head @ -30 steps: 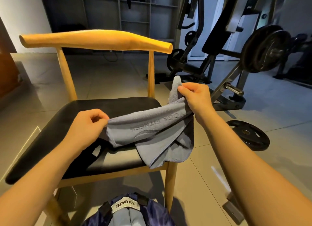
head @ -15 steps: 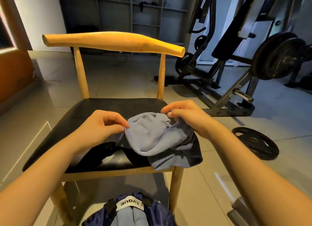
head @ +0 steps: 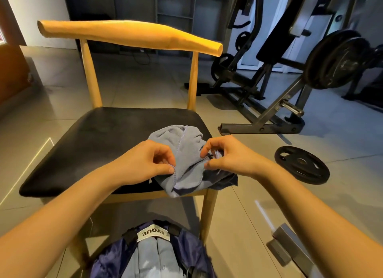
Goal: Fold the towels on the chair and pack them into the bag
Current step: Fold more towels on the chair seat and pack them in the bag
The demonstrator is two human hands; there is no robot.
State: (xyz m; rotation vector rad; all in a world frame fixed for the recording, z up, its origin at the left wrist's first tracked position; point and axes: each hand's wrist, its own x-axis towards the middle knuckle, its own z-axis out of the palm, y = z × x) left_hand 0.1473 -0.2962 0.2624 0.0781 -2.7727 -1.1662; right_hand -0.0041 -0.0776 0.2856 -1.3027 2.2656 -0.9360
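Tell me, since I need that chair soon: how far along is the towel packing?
Done: pale-blue folded towels lie in the open navy fabric bag. In hand: the left hand and right hand both pinch a rumpled blue-grey cloth towel on the black padded chair seat. Remaining: fold it flat and bag it.

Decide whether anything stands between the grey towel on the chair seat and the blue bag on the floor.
Nothing visible does. The left hand and right hand pinch the towel at the front right corner of the seat, and the bag stands open on the floor below that edge. Pale cloth lies inside it.
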